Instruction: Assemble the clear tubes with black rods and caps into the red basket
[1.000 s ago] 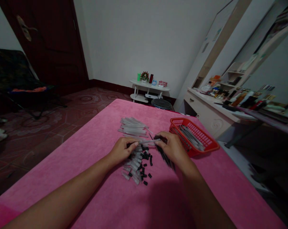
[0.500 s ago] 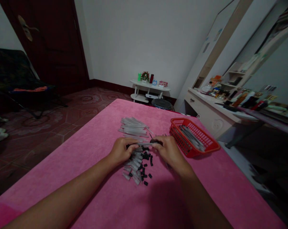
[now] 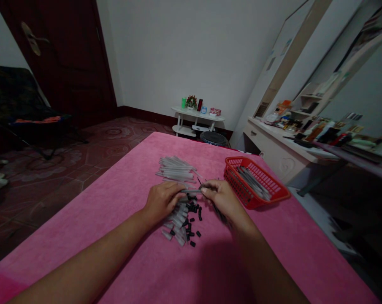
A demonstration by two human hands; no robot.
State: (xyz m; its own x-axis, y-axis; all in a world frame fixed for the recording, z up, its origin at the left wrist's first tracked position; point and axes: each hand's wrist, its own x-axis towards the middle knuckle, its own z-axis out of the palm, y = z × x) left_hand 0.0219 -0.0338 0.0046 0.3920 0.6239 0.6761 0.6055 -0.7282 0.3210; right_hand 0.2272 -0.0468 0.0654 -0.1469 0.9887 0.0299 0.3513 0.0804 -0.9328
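Between my two hands lies a thin grey pen-like tube [image 3: 191, 191], held roughly level. My left hand [image 3: 162, 198] pinches its left end, and my right hand [image 3: 220, 196] has its fingers closed on the right end. Dark thin sticks [image 3: 220, 213] stick out below my right palm, so that hand seems to hold several more. Beyond the hands is a pile of translucent grey tubes [image 3: 175, 169]. Under and in front of them lie translucent caps [image 3: 178, 219] and small black plugs [image 3: 191, 232], partly covered by my left hand.
To the right, a red plastic basket [image 3: 281, 194] holds several grey pen-like tubes [image 3: 254, 181]. Everything rests on a pink cloth [image 3: 124, 190]. A dressing table [image 3: 273, 141] with bottles stands at the right, a small white shelf [image 3: 193, 113] behind, and a folding chair [image 3: 26, 101] at the left.
My right hand has turned slightly, and the dark sticks below its palm show more clearly. Both hands stay on the tube; the whole view has shifted a little.
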